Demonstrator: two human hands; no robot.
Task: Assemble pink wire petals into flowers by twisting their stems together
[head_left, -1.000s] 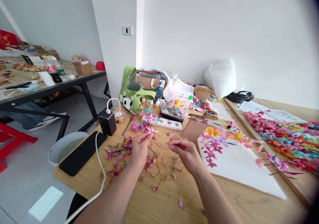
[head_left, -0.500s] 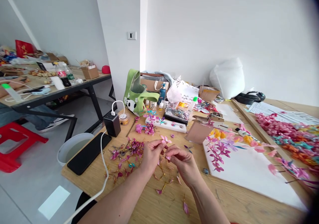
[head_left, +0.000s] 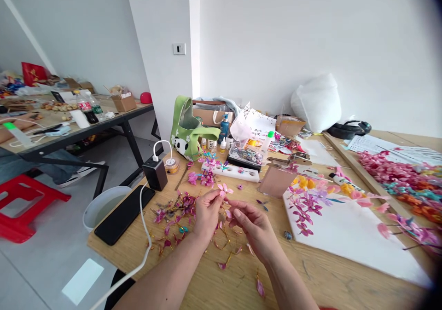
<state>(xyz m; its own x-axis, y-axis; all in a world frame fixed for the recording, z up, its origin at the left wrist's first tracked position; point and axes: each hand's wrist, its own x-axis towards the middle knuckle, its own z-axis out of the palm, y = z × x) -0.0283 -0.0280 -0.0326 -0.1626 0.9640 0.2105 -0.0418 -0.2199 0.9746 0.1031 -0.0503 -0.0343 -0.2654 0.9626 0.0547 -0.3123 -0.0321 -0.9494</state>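
Centrally: pink craft flower [head_left: 225, 190], pinched by thumb and forefinger of left hand [head_left: 206, 213], just above wooden table [head_left: 311, 278]. Right hand [head_left: 254, 227] at flower's 4 o'clock, fingertips closed on small pink petal [head_left: 228, 214]. Loose petals and wire stems [head_left: 172, 211] at 8 o'clock. Black phone [head_left: 124, 214] at 9 o'clock. White flower-covered board [head_left: 345, 241] at 3 o'clock.

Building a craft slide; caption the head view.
Left hand holds a pink flower, right hand beside it, above petals on a table.

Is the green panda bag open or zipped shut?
Open. The top of the green bag gapes wide, and its grey inside shows.
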